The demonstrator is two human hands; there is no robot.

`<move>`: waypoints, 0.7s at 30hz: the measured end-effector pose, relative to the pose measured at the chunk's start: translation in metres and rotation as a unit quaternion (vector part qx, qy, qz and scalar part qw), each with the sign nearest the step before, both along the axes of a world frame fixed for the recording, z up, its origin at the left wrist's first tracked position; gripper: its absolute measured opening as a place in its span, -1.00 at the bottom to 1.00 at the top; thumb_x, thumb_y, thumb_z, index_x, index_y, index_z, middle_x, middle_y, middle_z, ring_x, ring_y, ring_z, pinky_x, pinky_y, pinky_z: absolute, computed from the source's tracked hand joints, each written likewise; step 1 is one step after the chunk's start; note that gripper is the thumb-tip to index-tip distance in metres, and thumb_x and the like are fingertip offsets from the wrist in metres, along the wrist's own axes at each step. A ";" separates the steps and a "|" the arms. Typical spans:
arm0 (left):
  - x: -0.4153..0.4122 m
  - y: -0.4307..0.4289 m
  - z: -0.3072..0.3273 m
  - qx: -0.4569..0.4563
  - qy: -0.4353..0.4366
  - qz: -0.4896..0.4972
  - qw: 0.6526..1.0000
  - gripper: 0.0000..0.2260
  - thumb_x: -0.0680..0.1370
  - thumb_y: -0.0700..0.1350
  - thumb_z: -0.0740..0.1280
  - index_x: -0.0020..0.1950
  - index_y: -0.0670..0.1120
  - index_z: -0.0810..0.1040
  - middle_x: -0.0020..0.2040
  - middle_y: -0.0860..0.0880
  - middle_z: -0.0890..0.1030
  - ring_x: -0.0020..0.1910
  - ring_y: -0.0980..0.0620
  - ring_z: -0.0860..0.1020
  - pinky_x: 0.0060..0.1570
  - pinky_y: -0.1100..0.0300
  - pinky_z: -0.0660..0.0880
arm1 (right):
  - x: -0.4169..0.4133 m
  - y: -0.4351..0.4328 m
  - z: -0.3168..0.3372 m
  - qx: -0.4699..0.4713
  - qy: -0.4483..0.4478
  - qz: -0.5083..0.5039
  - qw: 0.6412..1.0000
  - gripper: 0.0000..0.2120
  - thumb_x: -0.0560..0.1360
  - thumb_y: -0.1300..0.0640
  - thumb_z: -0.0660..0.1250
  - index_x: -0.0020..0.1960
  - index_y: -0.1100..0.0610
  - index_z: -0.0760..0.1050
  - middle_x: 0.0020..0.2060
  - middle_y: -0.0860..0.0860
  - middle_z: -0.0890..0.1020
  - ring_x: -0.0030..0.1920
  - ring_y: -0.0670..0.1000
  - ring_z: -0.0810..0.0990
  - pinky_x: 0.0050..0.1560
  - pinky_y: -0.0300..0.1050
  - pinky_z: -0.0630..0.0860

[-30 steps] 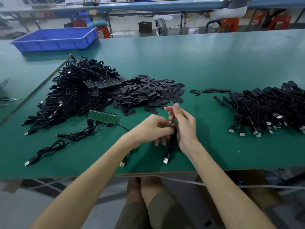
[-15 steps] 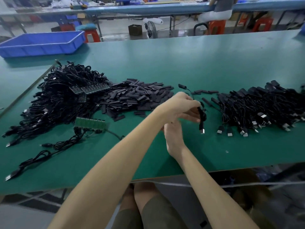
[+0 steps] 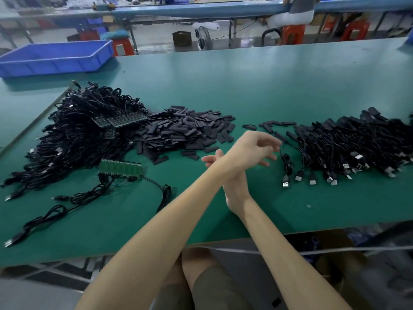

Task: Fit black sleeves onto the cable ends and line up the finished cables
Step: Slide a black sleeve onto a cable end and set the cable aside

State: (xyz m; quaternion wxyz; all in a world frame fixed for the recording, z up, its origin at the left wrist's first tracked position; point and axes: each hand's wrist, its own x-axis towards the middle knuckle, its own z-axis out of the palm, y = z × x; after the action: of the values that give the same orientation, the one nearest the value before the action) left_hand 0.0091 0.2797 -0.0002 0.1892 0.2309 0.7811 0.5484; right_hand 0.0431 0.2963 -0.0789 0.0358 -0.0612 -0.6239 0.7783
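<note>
In the upper left of the frame a blue bin (image 3: 55, 57) sat on the green table (image 3: 245, 86). Below it, at the left, lay a big tangled heap of unsleeved cables (image 3: 85, 135), with green circuit boards (image 3: 120, 167) at its lower edge and a few loose leads trailing toward the near corner. Just right of the heap, touching it, was the pile of black sleeves (image 3: 183, 133).

At the centre the forearms crossed. The right hand (image 3: 234, 184) lay underneath, mostly hidden; its fingers (image 3: 210, 158) poked out straight to the left and held nothing. The left hand (image 3: 254, 151) hung above it with loosely curled, parted fingers, also holding nothing, its tips just beside the newest cable (image 3: 287, 166), which lay at the left end of the finished cables (image 3: 348, 148). That row ran to the right edge of the frame, plugs pointing toward the person.

The cables looked light and limp, and likely to snag one another, so I would take one by its stiff end close to the connector, not by the slack middle. The sleeves seemed thin, soft and flattened, so a pinch on the edges should open the mouth.

No brand, label or writing could be read anywhere.
</note>
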 end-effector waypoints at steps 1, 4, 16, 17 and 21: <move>0.001 -0.009 0.001 0.013 0.028 0.025 0.999 -0.72 0.64 -0.37 0.18 0.25 -0.23 0.61 0.14 -0.17 0.68 0.06 -0.10 0.69 0.07 -0.02 0.65 | 0.000 0.000 0.000 0.010 -0.001 -0.012 1.000 -0.75 0.73 0.17 0.18 0.03 0.16 0.62 -0.19 -0.11 0.69 -0.14 -0.20 0.63 0.00 -0.19 0.53; -0.005 -0.051 0.005 -0.026 0.139 0.093 0.986 -0.67 0.58 -0.40 0.19 0.17 -0.13 0.66 0.06 -0.05 0.71 -0.03 0.04 0.70 0.05 0.11 0.63 | -0.002 -0.004 0.001 0.069 0.010 -0.062 0.996 -0.61 0.67 0.21 0.24 -0.33 0.05 0.50 -0.45 -0.11 0.59 -0.44 -0.15 0.49 -0.24 -0.18 0.42; -0.032 -0.249 -0.012 -0.537 0.170 0.230 0.794 -0.85 0.60 0.04 0.40 0.04 -0.02 0.62 0.01 -0.02 0.63 0.13 -0.17 0.49 0.27 -0.15 0.24 | -0.001 -0.007 -0.003 0.074 0.046 -0.013 0.996 -0.56 0.71 -0.06 0.19 -0.08 0.17 0.71 -0.29 -0.04 0.68 -0.30 -0.13 0.57 -0.27 -0.27 0.49; -0.032 -0.251 -0.015 -0.534 0.152 0.231 0.799 -0.85 0.61 0.05 0.38 -0.02 -0.02 0.63 -0.05 -0.01 0.65 0.08 -0.15 0.50 0.29 -0.17 0.19 | 0.000 -0.007 -0.003 0.077 0.046 -0.012 0.996 -0.56 0.71 -0.06 0.19 -0.08 0.17 0.71 -0.29 -0.04 0.68 -0.29 -0.13 0.57 -0.27 -0.27 0.49; -0.028 -0.246 -0.021 -0.460 0.098 0.232 0.851 -0.89 0.63 -0.06 0.38 -0.08 0.00 0.62 -0.15 -0.02 0.68 -0.07 -0.06 0.56 0.32 -0.13 0.15 | 0.001 -0.005 -0.004 0.102 0.052 0.007 0.993 -0.64 0.70 -0.02 0.24 -0.07 0.13 0.71 -0.26 -0.05 0.70 -0.27 -0.14 0.58 -0.25 -0.27 0.49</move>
State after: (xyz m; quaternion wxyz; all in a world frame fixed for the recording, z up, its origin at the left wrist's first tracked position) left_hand -0.0192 0.0336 -0.0214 0.0633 -0.0183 0.9895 0.1286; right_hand 0.0437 0.2913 -0.0825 0.0686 -0.0119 -0.6976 0.7131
